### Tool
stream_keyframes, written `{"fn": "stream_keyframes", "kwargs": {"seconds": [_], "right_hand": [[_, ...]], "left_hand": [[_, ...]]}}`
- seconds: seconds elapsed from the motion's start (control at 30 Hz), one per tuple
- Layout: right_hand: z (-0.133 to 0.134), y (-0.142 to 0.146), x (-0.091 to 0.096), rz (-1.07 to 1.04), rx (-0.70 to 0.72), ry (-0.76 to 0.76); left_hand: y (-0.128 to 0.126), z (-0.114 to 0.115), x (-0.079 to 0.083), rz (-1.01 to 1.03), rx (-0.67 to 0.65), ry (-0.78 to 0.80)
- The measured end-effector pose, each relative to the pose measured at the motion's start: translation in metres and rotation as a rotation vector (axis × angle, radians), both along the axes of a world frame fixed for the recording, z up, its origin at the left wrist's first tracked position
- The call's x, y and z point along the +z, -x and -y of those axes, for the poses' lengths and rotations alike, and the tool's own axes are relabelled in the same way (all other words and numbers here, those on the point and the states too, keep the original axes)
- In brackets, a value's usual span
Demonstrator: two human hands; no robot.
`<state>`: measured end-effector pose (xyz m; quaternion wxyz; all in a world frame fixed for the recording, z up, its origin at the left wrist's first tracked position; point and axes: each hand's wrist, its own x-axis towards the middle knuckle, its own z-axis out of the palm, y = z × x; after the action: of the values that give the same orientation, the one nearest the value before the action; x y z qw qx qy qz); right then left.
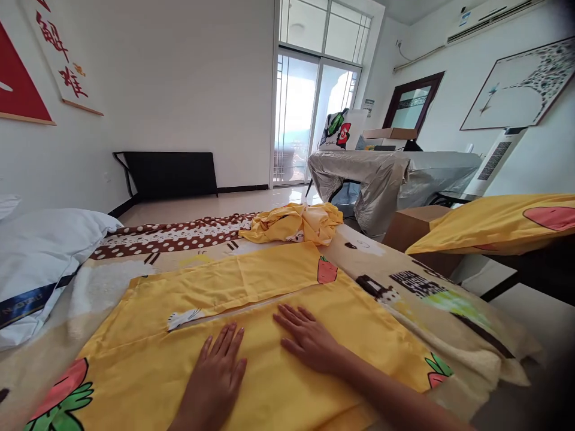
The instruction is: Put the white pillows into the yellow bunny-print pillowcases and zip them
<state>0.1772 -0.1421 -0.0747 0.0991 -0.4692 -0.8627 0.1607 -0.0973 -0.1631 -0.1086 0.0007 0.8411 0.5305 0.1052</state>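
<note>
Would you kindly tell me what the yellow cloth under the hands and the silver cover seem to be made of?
Yellow cloth: probably thin woven cotton or polyester, smooth and softly matte; fine creases cross it. Silver cover: perhaps plastic film or coated fabric, shiny; its crinkled folds catch the light.

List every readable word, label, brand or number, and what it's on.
"解", "难": white scroll; mark above cut off.
Red hanging: white mark cut off.
Dark band on white pillow: too blurred.
White bag, air conditioner sticker, wall notice: too small.
Blanket's dark block print: can't tell if text.
</note>
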Motion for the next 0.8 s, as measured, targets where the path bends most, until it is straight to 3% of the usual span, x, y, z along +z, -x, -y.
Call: {"fn": "stream_keyframes", "kwargs": {"seconds": [0.27, 0.37, 0.43, 0.6, 0.7, 0.8], "right_hand": [[-0.005, -0.12, -0.023, 0.175, -0.343, -0.059], [0.002, -0.15, -0.026, 0.245, -0.452, -0.062], [0.007, -0.16, -0.027, 0.281, -0.5, -0.071], [0.009, -0.16, -0.023, 0.389, -0.524, -0.143], [0.011, -0.138, -0.009, 0.501, -0.506, -0.234], [0.022, -0.089, 0.007, 0.478, -0.361, -0.303]], "left_hand": [[0.0, 0.002, -0.003, -0.019, -0.013, -0.059], [0.002, 0.004, 0.001, -0.031, -0.04, -0.139], [0.0, 0.009, 0.008, -0.066, -0.142, -0.231], [-0.025, 0.031, 0.018, -0.101, -0.666, -0.482], [-0.043, 0.041, 0.012, -0.046, -0.762, -0.655], [-0.054, 0.045, 0.006, -0.037, -0.78, -0.778]]}}
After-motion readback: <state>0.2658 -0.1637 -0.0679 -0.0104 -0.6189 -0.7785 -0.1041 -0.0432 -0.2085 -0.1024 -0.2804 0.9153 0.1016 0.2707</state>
